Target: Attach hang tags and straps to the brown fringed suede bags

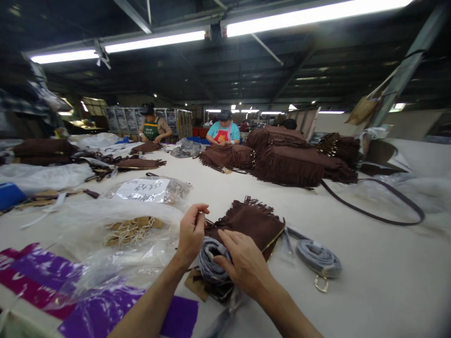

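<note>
A brown fringed bag (252, 223) with a gold zip along its edge lies on the table before me. Against its near side is a rolled grey-blue strap (209, 263), apparently wrapped in plastic. My right hand (244, 260) reaches over the roll and the bag, fingers stretched out, with the thumb at the roll's opening. To the left of the bag, my left hand (193, 230) is raised with its fingers curled together; what they pinch, if anything, is too small to make out. Another wrapped strap coil (319, 258) with a gold buckle (321, 283) rests to the right.
Clear plastic bags (141, 253) with tan tags (132, 229) and purple plastic (105, 310) cover the left side. Stacked brown fringed bags (289, 162) stand farther back, a dark strap (387, 218) looping from them. Two people (223, 129) work across the table.
</note>
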The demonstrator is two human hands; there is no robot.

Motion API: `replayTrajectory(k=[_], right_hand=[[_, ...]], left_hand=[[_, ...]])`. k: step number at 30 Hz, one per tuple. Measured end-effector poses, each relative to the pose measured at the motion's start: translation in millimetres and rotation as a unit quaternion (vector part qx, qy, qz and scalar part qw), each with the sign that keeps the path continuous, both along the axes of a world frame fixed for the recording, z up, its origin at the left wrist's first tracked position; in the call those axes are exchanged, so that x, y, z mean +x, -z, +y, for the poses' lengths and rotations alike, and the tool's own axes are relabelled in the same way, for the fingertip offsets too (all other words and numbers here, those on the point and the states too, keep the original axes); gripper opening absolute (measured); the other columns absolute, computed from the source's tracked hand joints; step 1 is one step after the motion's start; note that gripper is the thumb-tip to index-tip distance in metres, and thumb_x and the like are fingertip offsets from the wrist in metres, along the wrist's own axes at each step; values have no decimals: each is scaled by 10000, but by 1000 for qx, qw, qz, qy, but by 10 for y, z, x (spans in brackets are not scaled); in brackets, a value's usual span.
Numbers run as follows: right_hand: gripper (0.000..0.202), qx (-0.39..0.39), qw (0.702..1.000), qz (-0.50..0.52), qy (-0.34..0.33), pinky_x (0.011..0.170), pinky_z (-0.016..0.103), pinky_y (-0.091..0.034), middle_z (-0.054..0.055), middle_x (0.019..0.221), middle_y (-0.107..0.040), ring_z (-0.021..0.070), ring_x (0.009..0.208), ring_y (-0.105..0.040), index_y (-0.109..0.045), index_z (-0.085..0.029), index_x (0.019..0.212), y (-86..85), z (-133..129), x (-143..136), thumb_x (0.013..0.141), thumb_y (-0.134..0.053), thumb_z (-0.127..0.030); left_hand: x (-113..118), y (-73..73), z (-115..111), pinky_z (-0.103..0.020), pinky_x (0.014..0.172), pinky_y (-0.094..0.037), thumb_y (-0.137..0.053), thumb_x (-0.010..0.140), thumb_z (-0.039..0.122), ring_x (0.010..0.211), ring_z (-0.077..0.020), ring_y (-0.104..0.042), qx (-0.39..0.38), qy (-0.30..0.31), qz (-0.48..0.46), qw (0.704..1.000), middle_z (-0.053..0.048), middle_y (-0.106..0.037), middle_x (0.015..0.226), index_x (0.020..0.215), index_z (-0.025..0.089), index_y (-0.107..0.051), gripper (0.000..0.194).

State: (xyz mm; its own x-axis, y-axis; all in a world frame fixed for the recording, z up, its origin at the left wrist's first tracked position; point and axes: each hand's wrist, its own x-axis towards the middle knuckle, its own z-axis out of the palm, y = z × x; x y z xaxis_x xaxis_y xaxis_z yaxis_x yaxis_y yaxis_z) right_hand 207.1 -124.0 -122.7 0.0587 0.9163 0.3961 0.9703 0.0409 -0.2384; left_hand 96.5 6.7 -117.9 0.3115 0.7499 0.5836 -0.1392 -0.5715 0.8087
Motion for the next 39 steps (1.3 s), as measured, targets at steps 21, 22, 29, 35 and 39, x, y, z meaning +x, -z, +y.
replayTrajectory(k=[21, 22, 29, 35, 39], right_hand=[[397, 59, 638, 748, 173, 667, 233, -575, 53, 919, -724, 167, 779, -667, -678, -139, 932, 224, -919, 845, 627, -881, -290], [390, 52, 618, 765, 172, 678, 245, -585, 57, 917, -725, 175, 780, -673, -677, -139, 928, 257, -1001, 847, 632, -886, -284], [271, -32, 530, 835, 147, 642, 274, -606, 73, 812, -719, 174, 676, -681, -671, -124, 937, 185, -1149, 791, 743, -800, -262], [139, -61, 538, 827, 152, 444, 189, -537, 44, 620, -654, 121, 472, -615, -660, -75, 859, 10, -752, 670, 891, -601, -196], [147, -22, 545, 817, 187, 530, 218, -570, 61, 610, -651, 139, 525, -637, -608, -98, 751, 78, -313, 711, 878, -543, -135]], left_hand=[[217, 199, -692, -350, 759, -452, -641, 757, 326, 920, -260, -551, 212, 127, 368, 896, -91, -582, 1002, 958, 184, -524, 272], [255, 224, -739, -360, 747, -457, -639, 743, 300, 928, -278, -555, 221, 131, 408, 876, -103, -581, 1018, 966, 180, -520, 279], [246, 229, -521, -310, 747, -413, -400, 830, 88, 833, -204, -583, 115, 91, 345, 927, -51, -614, 868, 883, 190, -514, 162], [142, 146, -479, -292, 709, -383, -363, 892, 139, 773, -177, -552, 177, 68, 246, 951, -43, -589, 843, 876, 187, -515, 160], [95, 107, -491, -287, 693, -381, -343, 904, 138, 772, -179, -540, 255, 72, 223, 938, -59, -583, 838, 881, 177, -530, 193]])
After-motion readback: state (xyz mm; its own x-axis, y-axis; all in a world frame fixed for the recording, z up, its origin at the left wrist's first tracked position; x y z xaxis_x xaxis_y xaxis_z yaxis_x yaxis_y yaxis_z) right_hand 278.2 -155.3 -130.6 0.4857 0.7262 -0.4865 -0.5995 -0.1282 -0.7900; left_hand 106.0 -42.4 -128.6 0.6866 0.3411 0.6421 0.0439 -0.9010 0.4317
